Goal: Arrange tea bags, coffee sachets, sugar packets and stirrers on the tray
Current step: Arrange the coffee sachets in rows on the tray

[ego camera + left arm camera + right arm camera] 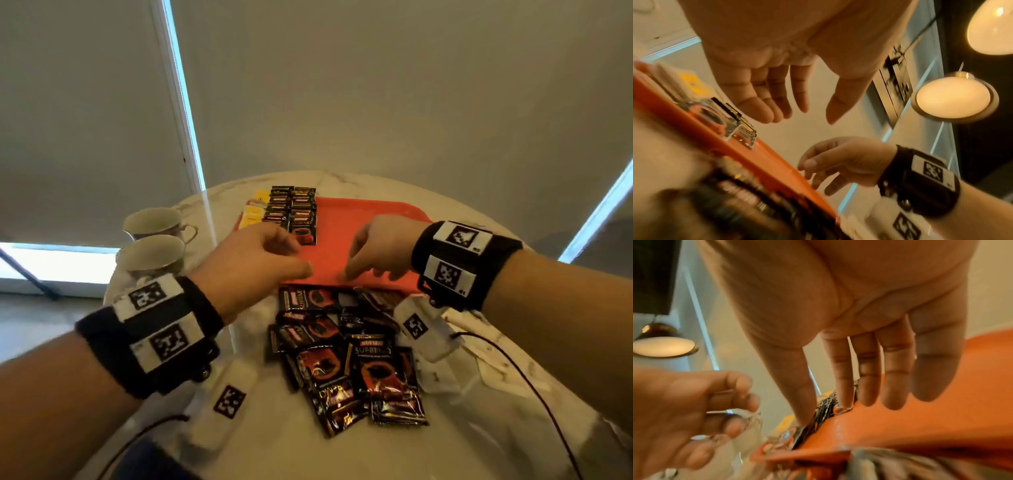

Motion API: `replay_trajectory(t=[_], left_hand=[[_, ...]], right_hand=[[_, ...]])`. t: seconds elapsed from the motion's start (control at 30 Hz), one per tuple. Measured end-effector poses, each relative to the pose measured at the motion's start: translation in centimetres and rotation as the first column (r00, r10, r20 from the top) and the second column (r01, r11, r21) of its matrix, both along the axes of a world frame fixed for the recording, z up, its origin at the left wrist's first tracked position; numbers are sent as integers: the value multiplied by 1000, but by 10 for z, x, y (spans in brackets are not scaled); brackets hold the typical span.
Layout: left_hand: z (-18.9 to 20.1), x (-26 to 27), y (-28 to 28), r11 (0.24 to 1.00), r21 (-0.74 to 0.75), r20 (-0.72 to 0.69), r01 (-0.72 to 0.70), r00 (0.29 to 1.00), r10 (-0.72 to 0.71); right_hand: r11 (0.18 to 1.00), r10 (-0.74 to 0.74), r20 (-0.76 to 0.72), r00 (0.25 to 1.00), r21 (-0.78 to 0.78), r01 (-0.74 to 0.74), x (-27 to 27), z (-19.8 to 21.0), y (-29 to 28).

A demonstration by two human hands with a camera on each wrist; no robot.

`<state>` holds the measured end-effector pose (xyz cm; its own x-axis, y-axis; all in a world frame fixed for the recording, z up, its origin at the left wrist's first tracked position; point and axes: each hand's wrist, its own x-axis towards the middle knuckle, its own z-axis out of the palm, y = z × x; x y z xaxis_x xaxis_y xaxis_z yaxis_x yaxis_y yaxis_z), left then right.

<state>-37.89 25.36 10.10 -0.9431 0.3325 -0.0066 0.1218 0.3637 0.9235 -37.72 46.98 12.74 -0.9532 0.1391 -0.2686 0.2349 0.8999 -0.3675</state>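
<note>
An orange-red tray [356,233] lies on the round marble table. Two columns of dark coffee sachets [295,212] lie at its far left, with yellow-labelled tea bags [254,212] beside them. A loose heap of coffee sachets [346,356] lies on the table in front of the tray. My left hand [270,253] hovers over the tray's near left part, fingers loosely bent, holding nothing. My right hand [373,253] hovers over the tray's near edge, fingers hanging relaxed and empty. The left wrist view shows the left palm [781,91] open, and the right wrist view the right fingers [869,369] straight.
Two white teacups [154,240] stand at the table's left edge. White packets [455,339] lie under my right wrist near a thin cable [534,387]. Roller blinds hang behind the table.
</note>
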Motion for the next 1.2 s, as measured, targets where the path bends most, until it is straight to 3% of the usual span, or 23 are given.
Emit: replay_trajectory(t=[0.17,0.33,0.53,0.67,0.8,0.97,1.2], left_hand=[[-2,33,-27,893,-420,112,160,986,-124],[-15,40,-18,817,-532,125,223,975,-185],[-20,27,-12,842,-533,130,88,991,-21],[-24,22,-21,890,-455,71,-24,995,63],[-28,20,-29,955,-276,149,-104,978,150],[-29,22,-33,982,-106,229,-159,957,180],[-31,16,-35,979,-120,198,-167,962,189]], right_hand=[[969,68,157,985,224,-103,45,1,2],[893,164,193,968,388,-228,55,-7,-15],[832,284,169,944,446,-330,52,-7,-41],[842,331,108,937,416,-345,48,-10,-51],[871,364,37,931,340,-355,45,-14,-59],[861,443,9,897,274,-428,40,-14,-65],[920,392,-26,920,20,-392,29,-16,-64]])
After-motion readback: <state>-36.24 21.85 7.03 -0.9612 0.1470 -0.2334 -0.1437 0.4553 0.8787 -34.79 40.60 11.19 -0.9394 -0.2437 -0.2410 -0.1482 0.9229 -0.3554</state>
